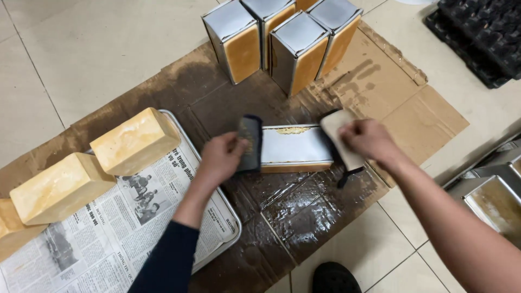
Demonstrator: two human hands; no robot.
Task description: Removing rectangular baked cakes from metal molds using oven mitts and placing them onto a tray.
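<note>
The person is gripping a loaf tin (296,147) by its two ends, tipped on its side over greasy cardboard (304,211) spread on the tiled floor (81,49). The left hand (220,158) is closing around a dark pad (249,142) and the right hand (369,140) around a pale cloth (339,135), probably because the metal is hot. Four more tins (282,40) are lying on their sides beyond, open ends showing bread, likely so the loaves can loosen. Turned-out loaves (135,140) are sitting on a newspaper-lined tray (230,214) beside the left hand, the paper presumably catching grease. Empty tins (496,203) are waiting at the right edge, and a shoe (334,278) is showing below.
</note>
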